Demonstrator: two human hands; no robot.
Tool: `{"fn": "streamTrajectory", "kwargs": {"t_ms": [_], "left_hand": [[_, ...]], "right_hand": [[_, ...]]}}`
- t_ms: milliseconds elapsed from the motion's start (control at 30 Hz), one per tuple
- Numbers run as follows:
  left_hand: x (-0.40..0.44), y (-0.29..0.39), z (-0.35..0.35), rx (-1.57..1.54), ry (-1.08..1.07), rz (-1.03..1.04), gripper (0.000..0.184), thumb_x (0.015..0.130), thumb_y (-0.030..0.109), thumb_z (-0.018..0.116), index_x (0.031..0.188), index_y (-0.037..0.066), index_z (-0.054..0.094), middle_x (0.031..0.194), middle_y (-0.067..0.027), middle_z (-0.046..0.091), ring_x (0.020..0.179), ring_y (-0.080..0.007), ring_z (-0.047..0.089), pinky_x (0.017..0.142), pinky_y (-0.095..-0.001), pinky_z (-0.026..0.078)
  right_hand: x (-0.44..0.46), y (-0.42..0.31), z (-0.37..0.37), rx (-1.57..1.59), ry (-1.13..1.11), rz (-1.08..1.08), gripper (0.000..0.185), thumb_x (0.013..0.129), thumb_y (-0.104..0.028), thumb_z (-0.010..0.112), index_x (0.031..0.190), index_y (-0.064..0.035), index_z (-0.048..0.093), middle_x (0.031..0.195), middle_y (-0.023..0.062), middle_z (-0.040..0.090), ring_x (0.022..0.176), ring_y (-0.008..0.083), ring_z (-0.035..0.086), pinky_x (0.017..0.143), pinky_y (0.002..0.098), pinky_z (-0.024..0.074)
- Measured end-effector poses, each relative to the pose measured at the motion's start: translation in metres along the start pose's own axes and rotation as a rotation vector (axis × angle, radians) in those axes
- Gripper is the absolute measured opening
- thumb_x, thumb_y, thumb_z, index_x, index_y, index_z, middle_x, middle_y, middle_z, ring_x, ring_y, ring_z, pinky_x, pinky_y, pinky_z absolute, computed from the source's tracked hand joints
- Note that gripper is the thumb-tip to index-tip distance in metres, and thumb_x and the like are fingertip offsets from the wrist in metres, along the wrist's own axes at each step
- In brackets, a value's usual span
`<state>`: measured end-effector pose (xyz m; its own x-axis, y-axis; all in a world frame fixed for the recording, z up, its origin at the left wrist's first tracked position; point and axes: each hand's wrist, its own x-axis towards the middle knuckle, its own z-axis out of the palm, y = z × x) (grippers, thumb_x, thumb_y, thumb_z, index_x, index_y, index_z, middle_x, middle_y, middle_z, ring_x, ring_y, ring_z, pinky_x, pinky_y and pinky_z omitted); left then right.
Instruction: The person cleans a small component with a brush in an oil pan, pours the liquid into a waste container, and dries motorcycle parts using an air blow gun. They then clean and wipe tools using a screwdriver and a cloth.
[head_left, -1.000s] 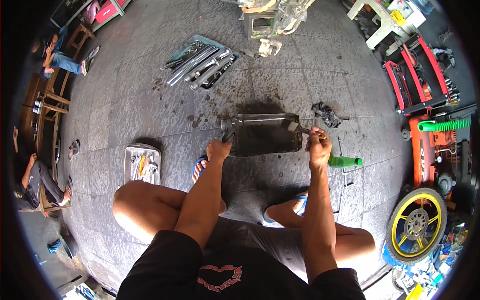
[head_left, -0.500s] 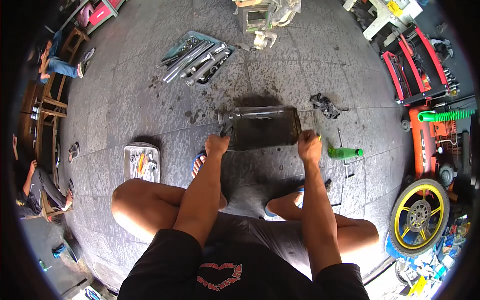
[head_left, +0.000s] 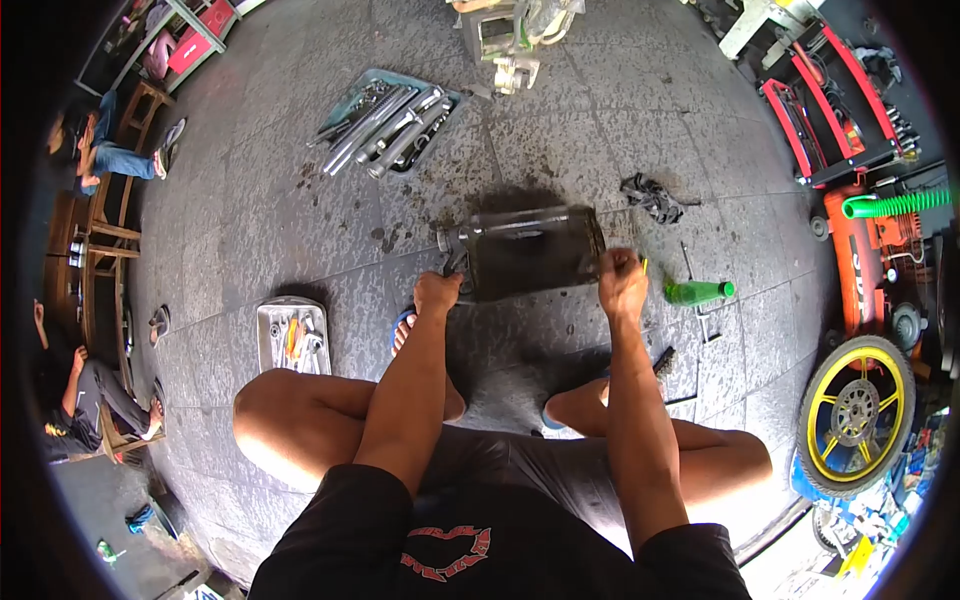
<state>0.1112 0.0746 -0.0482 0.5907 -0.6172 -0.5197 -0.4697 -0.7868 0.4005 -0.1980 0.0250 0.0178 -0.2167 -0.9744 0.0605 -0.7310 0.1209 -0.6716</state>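
Observation:
A dark rectangular container (head_left: 535, 255) with liquid in it, slightly blurred, is on the floor in front of me. My left hand (head_left: 437, 291) is closed on a dark part at its near left corner. At its right end my right hand (head_left: 622, 288) is closed around the brush, of which only a bit of yellow handle (head_left: 644, 266) shows; the brush head is hidden. A green bottle (head_left: 700, 292) lies just right of my right hand. Beyond it sits a crumpled black rag (head_left: 652, 198).
Blue tray of metal parts (head_left: 385, 120) at the upper left; small tool tray (head_left: 293, 338) by my left knee. T-handled tools (head_left: 704, 322) lie right. A yellow wheel (head_left: 857, 414), red tool cart (head_left: 840, 105) and machine part (head_left: 515, 73) stand around. Two people sit far left.
My right hand has come down from above the container's right side to its near right edge, and the brush head has gone from sight. The view has shifted slightly.

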Motion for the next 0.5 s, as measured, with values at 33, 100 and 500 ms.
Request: {"fn": "streamTrajectory", "kwargs": {"t_ms": [33,100,500], "left_hand": [[-0.004,-0.003,0.001,0.010,0.016,0.015,0.053,0.078,0.041,0.074,0.101,-0.006,0.070,0.110,-0.0282,0.066,0.109,-0.0399,0.063,0.094,-0.0445,0.050],[-0.004,-0.006,0.005,0.011,0.019,0.020,0.052,0.078,0.041,0.073,0.100,-0.006,0.070,0.109,-0.0283,0.066,0.109,-0.0400,0.063,0.094,-0.0444,0.050],[-0.012,-0.002,0.003,0.037,0.098,0.130,0.043,0.078,0.039,0.070,0.098,0.001,0.073,0.102,-0.0245,0.069,0.102,-0.0393,0.066,0.089,-0.0458,0.052]], "right_hand": [[0.002,-0.002,0.002,0.233,-0.016,0.042,0.021,0.091,-0.021,0.060,0.098,-0.0018,0.066,0.079,0.0141,0.070,0.073,0.0226,0.068,0.071,0.0350,0.0526],[0.007,-0.001,0.008,0.775,-0.059,0.116,0.024,0.090,-0.024,0.061,0.100,-0.0030,0.067,0.084,0.0186,0.071,0.084,0.0311,0.071,0.078,0.0395,0.0540],[0.033,-0.015,-0.050,1.299,-0.198,0.372,0.015,0.094,-0.014,0.060,0.108,-0.0075,0.060,0.071,0.0003,0.054,0.056,0.0113,0.050,0.048,0.0254,0.0402]]}}
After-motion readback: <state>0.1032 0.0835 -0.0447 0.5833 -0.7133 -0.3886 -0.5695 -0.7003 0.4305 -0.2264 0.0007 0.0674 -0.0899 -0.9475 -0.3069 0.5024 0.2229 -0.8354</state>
